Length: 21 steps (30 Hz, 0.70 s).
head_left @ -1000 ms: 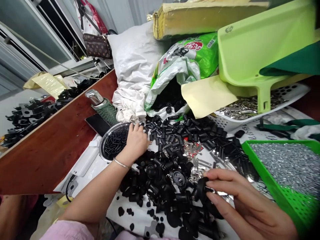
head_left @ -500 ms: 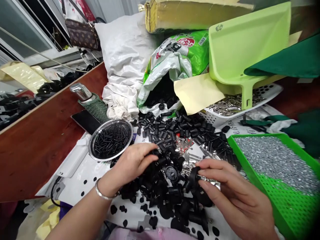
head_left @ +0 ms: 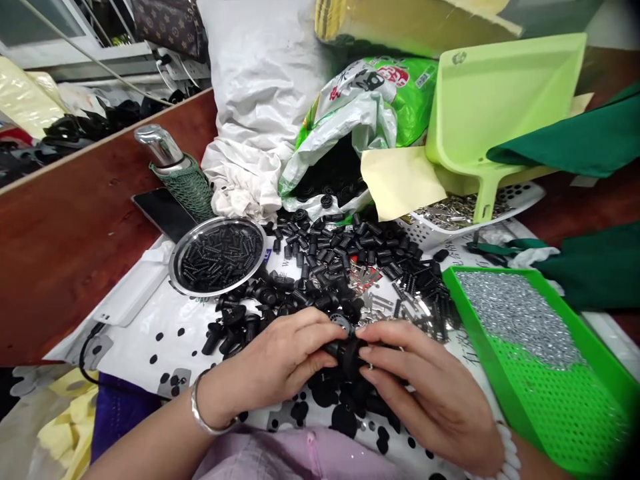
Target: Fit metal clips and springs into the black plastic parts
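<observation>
My left hand (head_left: pixel 287 357) is closed in a pinch on a small black plastic piece (head_left: pixel 332 348), mostly hidden by the fingers. My right hand (head_left: pixel 425 383) holds a black round plastic part (head_left: pixel 349 359) with a wide flange between thumb and fingertips. The two pieces meet, or nearly so, in front of my body; whether they are joined I cannot tell. Beneath and around both hands lies a pile of similar black flanged parts (head_left: pixel 253 327). Just beyond are thin metal strips (head_left: pixel 383 303) and short black plastic cylinders (head_left: pixel 345 247).
At left, a metal bowl (head_left: pixel 173 270) holds small ridged black pieces, near a phone (head_left: pixel 163 212) and a net-covered bottle (head_left: pixel 185 190). A green tray (head_left: pixel 555 413) of small metal pieces stands right. Behind are an open bag (head_left: pixel 415 100), a dustpan (head_left: pixel 505 100) and a white basket (head_left: pixel 430 235).
My hands have come together: the left moved right and down, the right moved slightly left with its flanged part. The view has tilted downward.
</observation>
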Tool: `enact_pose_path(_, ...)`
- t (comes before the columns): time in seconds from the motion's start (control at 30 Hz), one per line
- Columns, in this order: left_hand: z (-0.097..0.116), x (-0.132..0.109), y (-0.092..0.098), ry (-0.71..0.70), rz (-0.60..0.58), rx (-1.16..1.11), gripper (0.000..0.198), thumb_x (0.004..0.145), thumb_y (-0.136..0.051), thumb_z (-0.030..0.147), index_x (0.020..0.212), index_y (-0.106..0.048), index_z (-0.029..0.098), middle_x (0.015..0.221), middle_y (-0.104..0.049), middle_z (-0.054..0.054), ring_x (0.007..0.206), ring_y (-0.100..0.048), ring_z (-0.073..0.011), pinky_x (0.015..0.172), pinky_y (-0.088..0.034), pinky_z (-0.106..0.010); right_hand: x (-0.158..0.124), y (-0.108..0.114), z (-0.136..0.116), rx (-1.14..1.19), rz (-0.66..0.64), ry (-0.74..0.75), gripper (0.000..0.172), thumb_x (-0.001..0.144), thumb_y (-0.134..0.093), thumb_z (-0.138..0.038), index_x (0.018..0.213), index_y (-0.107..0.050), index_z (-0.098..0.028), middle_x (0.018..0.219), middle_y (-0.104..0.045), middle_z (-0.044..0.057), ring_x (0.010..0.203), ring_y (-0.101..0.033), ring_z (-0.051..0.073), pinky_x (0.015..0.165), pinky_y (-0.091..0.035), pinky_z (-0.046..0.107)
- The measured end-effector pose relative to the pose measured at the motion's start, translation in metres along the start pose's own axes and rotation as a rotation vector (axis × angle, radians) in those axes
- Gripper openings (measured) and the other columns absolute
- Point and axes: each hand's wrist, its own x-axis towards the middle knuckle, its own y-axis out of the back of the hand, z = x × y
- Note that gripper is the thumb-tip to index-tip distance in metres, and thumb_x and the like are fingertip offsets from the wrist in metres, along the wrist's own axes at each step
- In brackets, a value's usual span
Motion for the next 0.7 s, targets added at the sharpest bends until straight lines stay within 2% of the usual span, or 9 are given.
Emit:
enact_pose_path(0.1,0.000,-0.002,-0.003,0.055,0.012,-0.192,0.026,0.088,-0.047,0.016,0.113,-0.055,0.017,0.091,-0.057,-0.007,0.082,-0.054,-0.0141,0.073,-0.047,-0.026,0.000,-0.005,0.004,0.068,-0.019,-0.001,0.023,0.080,-0.053,-0.005,0.099,-0.058,-0.017,0.101,-0.062,0.010,0.093,-0.060,0.017,0.078,-0.053,0.029)
enact_pose_path(0.2,-0.003,-0.006,-0.011,0.193,0.154,-0.506,0.026,0.082,-0.058,0.019,0.108,-0.058,0.016,0.090,-0.061,-0.006,0.076,-0.057,-0.0130,0.067,-0.049,-0.024,0.000,-0.008,0.008,0.139,-0.005,-0.052,0.023,0.081,-0.052,-0.005,0.099,-0.058,-0.018,0.101,-0.062,0.009,0.093,-0.061,0.016,0.076,-0.053,0.027)
enact_pose_path(0.3,-0.007,-0.008,-0.017,0.340,0.238,-0.816,0.024,0.078,-0.063,0.022,0.100,-0.060,0.014,0.076,-0.062,-0.003,0.061,-0.058,-0.0103,0.056,-0.049,-0.020,0.001,-0.007,0.008,0.111,-0.011,-0.049,0.023,0.080,-0.052,-0.005,0.098,-0.058,-0.018,0.102,-0.062,0.010,0.093,-0.061,0.016,0.077,-0.053,0.027)
enact_pose_path(0.43,-0.006,-0.007,-0.023,0.306,0.337,-0.765,0.023,0.083,-0.057,0.029,0.096,-0.066,0.013,0.071,-0.058,-0.002,0.052,-0.053,-0.0068,0.049,-0.045,-0.017,0.005,-0.007,0.003,-0.050,-0.011,0.039,0.022,0.080,-0.052,-0.005,0.098,-0.059,-0.015,0.101,-0.064,0.012,0.094,-0.061,0.018,0.078,-0.054,0.030)
enact_pose_path(0.6,-0.002,-0.008,-0.034,0.340,0.528,-0.739,0.035,0.092,-0.039,0.034,0.110,-0.061,0.014,0.064,-0.056,-0.001,0.050,-0.049,-0.0072,0.045,-0.043,-0.016,0.004,-0.023,0.001,-0.232,0.089,0.225,0.017,0.080,-0.055,-0.003,0.095,-0.061,-0.008,0.095,-0.065,0.014,0.099,-0.060,0.022,0.084,-0.053,0.035)
enact_pose_path(0.7,-0.003,-0.012,-0.038,0.333,0.561,-0.653,0.034,0.093,-0.036,0.031,0.114,-0.059,0.016,0.080,-0.062,-0.004,0.053,-0.050,-0.0070,0.048,-0.044,-0.017,0.004,-0.029,0.001,-0.227,0.086,0.231,0.019,0.079,-0.055,-0.002,0.096,-0.060,-0.008,0.097,-0.065,0.014,0.100,-0.059,0.023,0.085,-0.053,0.036)
